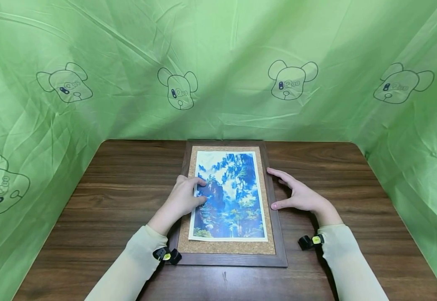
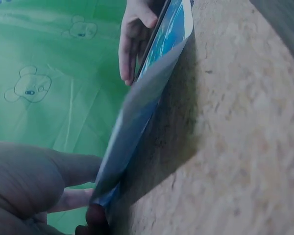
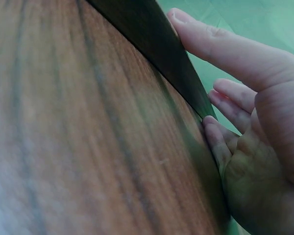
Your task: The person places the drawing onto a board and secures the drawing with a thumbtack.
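A blue landscape print (image 1: 233, 205) with a white border lies over a cork board (image 1: 226, 247) in a dark wooden frame (image 1: 237, 260). My left hand (image 1: 180, 194) pinches the print at its left edge, thumb and index finger over its face. In the left wrist view, the edge of the print (image 2: 137, 105) bows up off the cork and casts a shadow; dark fingertips (image 2: 95, 218) show low at that edge. My right hand (image 1: 301, 194) holds nothing. Its spread thumb and fingertips rest against the frame's right side, as the right wrist view shows too.
The frame lies on a brown wood-grain table (image 1: 120, 188), its far side close to the table's back edge. A green curtain (image 1: 222, 54) with printed bear heads surrounds the back and both sides. Small black cameras (image 1: 167, 255) are strapped at both wrists.
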`<state>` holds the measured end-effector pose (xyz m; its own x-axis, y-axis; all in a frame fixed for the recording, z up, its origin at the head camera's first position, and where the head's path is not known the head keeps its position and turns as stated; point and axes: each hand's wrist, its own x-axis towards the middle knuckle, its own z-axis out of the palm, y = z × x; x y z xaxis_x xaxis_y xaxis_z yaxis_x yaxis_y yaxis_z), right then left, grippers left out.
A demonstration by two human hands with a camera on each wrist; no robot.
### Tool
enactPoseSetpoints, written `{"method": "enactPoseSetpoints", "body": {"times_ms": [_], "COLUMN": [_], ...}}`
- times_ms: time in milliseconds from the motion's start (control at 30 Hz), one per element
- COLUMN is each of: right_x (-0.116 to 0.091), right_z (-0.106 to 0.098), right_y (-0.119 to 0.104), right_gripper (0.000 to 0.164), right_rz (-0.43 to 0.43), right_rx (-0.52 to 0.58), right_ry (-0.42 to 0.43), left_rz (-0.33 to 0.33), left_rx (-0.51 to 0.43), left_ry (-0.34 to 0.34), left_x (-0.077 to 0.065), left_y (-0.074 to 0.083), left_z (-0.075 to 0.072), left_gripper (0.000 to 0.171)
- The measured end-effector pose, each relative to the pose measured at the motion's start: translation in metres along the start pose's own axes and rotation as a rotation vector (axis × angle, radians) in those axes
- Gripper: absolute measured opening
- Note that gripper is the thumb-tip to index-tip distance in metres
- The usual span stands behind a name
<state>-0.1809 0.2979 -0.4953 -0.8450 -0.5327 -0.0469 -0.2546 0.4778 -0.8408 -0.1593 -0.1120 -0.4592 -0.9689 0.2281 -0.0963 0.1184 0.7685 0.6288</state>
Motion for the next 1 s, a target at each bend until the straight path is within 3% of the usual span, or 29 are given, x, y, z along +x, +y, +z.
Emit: {"method": "enactPoseSetpoints", "body": {"times_ms": [233,333,433,567,767,900,1000], "right_x": [-0.001,-0.001,0.0,0.0,-0.001,-0.001,0.001], "right_z": [-0.001,-0.001,-0.001,0.0,0.001,0.0,0.0], "right_y": [0.0,0.0,0.0,0.001,0.002,0.0,-0.001], "right_gripper": [0.115,0.115,0.115,0.114,0.114,0.114,0.112], "right_rz": [-0.003,0.0,0.003,0.003,0.004,0.001,-0.004], "right_rx": [0.0,0.001,0.001,-0.003,-0.007,-0.014,-0.027], "right_ry": [0.0,0.001,0.0,-0.007,-0.008,-0.005,-0.009], "left_rz": [0.012,0.031,0.078,0.174,0.266,0.287,0.284], "left_rx": [0.062,0.042,-0.056,-0.146,-0.252,-0.295,-0.263], "left_ry": [-0.008,0.005,0.051,0.095,0.006,-0.076,-0.131], "left_x": [-0.001,0.001,0.006,0.013,0.021,0.023,0.021], "left_y": [-0.001,-0.007,-0.024,-0.058,-0.101,-0.114,-0.118], "left_z": [-0.005,-0.014,-0.027,-0.041,-0.05,-0.051,-0.051], "left_gripper": [0.046,0.045,0.044,0.048,0.065,0.076,0.082]}}
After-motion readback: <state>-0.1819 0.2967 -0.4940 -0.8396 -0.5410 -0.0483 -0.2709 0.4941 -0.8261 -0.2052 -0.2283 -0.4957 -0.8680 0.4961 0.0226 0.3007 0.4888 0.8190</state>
